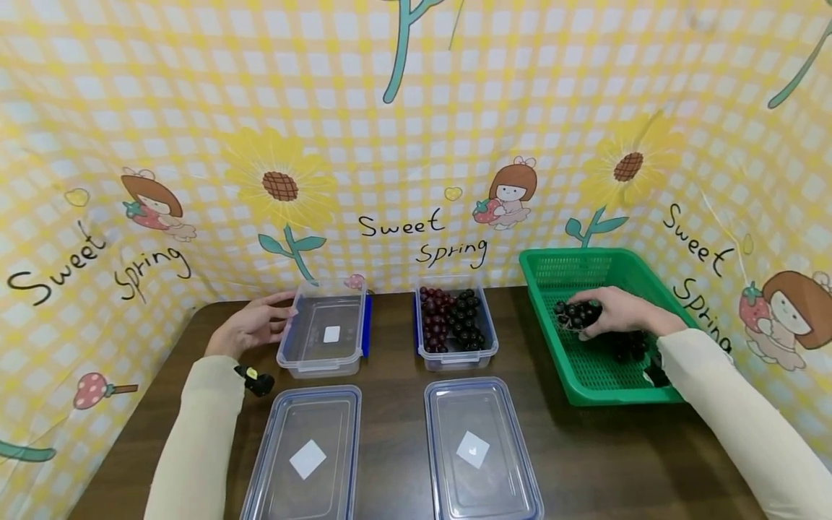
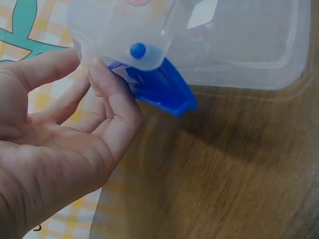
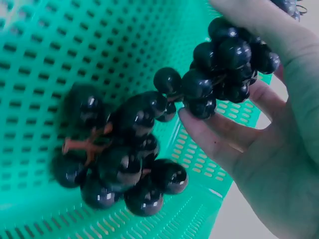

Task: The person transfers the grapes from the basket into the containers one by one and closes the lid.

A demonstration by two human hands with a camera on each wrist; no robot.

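Observation:
My right hand (image 1: 614, 310) grips a bunch of black grapes (image 1: 575, 315) inside the green basket (image 1: 578, 386). In the right wrist view the bunch (image 3: 224, 62) sits between thumb and fingers, above another black bunch (image 3: 124, 154) with a brown stem on the basket floor. My left hand (image 1: 256, 325) holds the left side of a clear plastic container (image 1: 321, 365) with a white sticker in it. Bent fingertips meet the container's edge beside a blue latch (image 2: 164, 89) in the left wrist view.
Beside it stands a second clear container (image 1: 458, 357), with red grapes (image 1: 434, 318) on the left and black grapes (image 1: 466, 318) on the right. Two clear lids (image 1: 305, 404) (image 1: 481, 404) with white stickers lie in front. Patterned yellow cloth (image 1: 403, 159) hangs behind the brown table (image 1: 393, 433).

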